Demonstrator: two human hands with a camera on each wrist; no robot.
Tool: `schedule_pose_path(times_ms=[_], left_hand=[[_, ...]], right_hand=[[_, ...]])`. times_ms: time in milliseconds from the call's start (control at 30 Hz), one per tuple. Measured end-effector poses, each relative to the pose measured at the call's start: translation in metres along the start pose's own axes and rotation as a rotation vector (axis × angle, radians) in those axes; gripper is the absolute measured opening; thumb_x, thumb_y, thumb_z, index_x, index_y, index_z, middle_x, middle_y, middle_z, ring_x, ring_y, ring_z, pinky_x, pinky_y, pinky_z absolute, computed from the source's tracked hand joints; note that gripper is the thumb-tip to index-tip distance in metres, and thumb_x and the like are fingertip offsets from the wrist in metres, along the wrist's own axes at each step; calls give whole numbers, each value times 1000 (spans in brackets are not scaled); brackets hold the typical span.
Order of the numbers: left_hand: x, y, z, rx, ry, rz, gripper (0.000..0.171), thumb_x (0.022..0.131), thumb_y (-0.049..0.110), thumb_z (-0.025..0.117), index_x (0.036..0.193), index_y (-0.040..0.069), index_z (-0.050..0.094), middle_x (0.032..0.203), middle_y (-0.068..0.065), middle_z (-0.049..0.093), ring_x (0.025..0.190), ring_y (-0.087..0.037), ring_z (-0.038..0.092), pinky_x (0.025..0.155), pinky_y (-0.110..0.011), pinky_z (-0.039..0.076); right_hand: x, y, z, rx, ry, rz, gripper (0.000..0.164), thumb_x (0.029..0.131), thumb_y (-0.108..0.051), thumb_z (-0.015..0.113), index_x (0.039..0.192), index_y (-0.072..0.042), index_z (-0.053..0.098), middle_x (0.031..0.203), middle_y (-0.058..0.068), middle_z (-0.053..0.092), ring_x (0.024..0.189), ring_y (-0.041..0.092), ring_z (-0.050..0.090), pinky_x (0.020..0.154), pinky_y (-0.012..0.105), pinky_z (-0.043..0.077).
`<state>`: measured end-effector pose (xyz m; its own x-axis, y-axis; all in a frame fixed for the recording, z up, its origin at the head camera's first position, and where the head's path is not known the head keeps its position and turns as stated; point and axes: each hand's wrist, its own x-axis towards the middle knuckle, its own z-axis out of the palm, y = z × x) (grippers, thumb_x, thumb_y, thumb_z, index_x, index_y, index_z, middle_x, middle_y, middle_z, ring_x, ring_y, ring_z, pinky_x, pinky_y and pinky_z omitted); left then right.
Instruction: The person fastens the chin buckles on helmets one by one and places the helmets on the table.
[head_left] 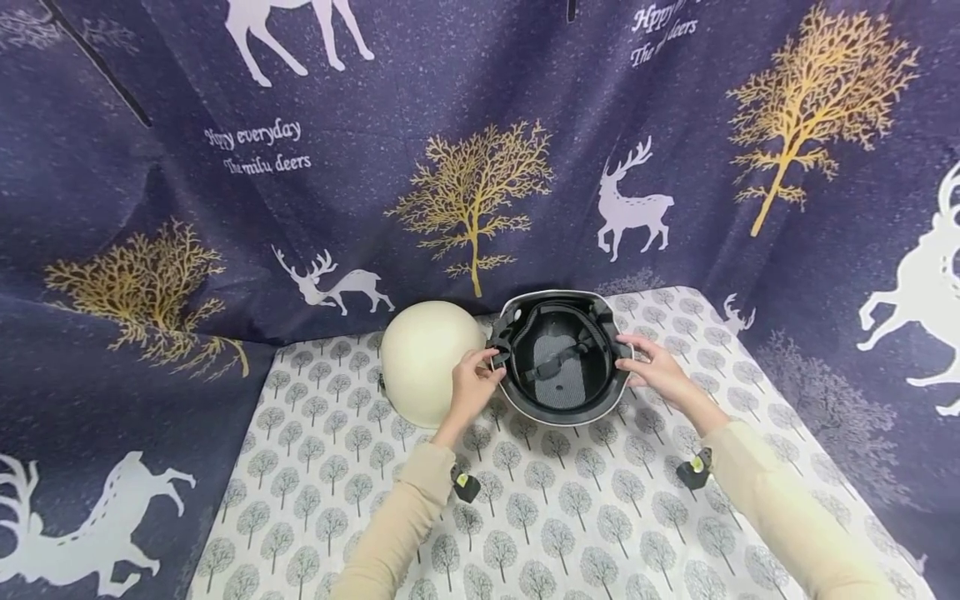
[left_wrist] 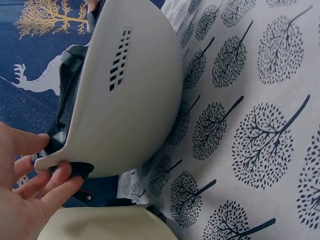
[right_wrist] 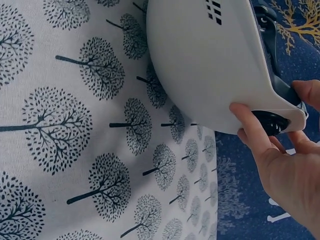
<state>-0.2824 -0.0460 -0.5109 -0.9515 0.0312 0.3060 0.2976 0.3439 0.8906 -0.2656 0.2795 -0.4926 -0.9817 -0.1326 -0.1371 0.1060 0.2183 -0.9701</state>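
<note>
Both hands grip a white helmet (head_left: 562, 404) by its two opposite sides, its black padded inside facing up toward the head view. My left hand (head_left: 474, 383) pinches the left rim between thumb and fingers, close to a dark strap or pad. On the other side my right hand (head_left: 658, 371) grips the rim, thumb over the edge and fingers against the outer shell. In the left wrist view the helmet's white shell (left_wrist: 132, 105) shows a vent of small slots. A cream helmet (head_left: 427, 358) lies dome up beside it, just left of the left hand.
A white tablecloth (head_left: 540, 517) printed with grey trees covers the table. Behind it hangs a dark blue curtain (head_left: 337, 208) with deer and golden trees, close to the table's back edge. A small dark wrist device (head_left: 467, 485) sits by the left sleeve.
</note>
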Motion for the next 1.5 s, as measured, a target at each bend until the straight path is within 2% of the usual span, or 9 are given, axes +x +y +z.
schedule_pose_path(times_ms=[267,500,600,733,900,1033,1233,1300,1500], left_hand=[[-11,3,-3,-35,20,2,30,77,-4,76,106,-1,71,84,-19,62,70,-13,58,67,-16,52],[-17,1,-12,-74,-8,-27,33,80,-2,75,113,-2,70,87,-23,62,75,-15,57,72,-19,51],[-21,14,-23,-78,-44,-46,33,82,-3,72,115,-6,67,89,-28,62,78,-21,58,76,-24,52],[-24,39,-36,-63,-110,-63,33,86,-4,68,117,-11,64,93,-32,62,81,-30,60,79,-28,52],[-23,45,-39,-50,-138,-58,33,87,-3,67,118,-12,62,95,-32,62,82,-36,62,80,-30,52],[-18,40,-38,-62,-158,-59,37,86,-4,67,122,-13,60,98,-34,62,84,-36,62,79,-26,52],[-5,10,-31,-95,-168,-109,53,89,1,67,137,-8,47,100,-30,61,79,-18,63,74,-17,51],[0,3,-32,-77,-167,-109,52,91,5,66,138,-5,48,101,-27,63,80,-21,65,74,-18,53],[16,1,-41,-4,-182,-66,37,97,8,58,132,-5,54,104,-26,64,84,-39,68,71,-27,58]], right_hand=[[-6,5,-2,12,-14,11,64,93,-9,59,149,4,30,160,29,10,146,46,18,85,29,58],[-6,7,6,-2,-11,-1,63,94,-14,61,147,3,32,159,30,13,148,45,15,84,29,59],[-4,5,14,-50,12,2,63,96,-22,62,148,0,35,157,27,22,144,44,24,87,35,59],[-3,-2,14,-141,26,-12,63,97,-29,60,149,-3,35,152,26,31,137,43,34,93,46,55],[-1,-17,11,-242,30,-75,61,97,-28,60,146,0,39,150,29,38,133,46,43,103,53,46],[0,-28,14,-340,72,-150,58,95,-23,64,142,2,43,150,29,38,135,49,40,109,59,38],[4,-42,27,-449,148,-363,47,91,-12,67,131,7,53,143,32,43,136,48,36,110,62,33],[7,-44,34,-484,143,-412,44,90,-11,68,128,6,56,141,32,45,134,48,37,111,62,31],[17,-43,57,-526,66,-435,41,89,-10,68,126,5,58,139,31,48,132,47,42,113,61,30]])
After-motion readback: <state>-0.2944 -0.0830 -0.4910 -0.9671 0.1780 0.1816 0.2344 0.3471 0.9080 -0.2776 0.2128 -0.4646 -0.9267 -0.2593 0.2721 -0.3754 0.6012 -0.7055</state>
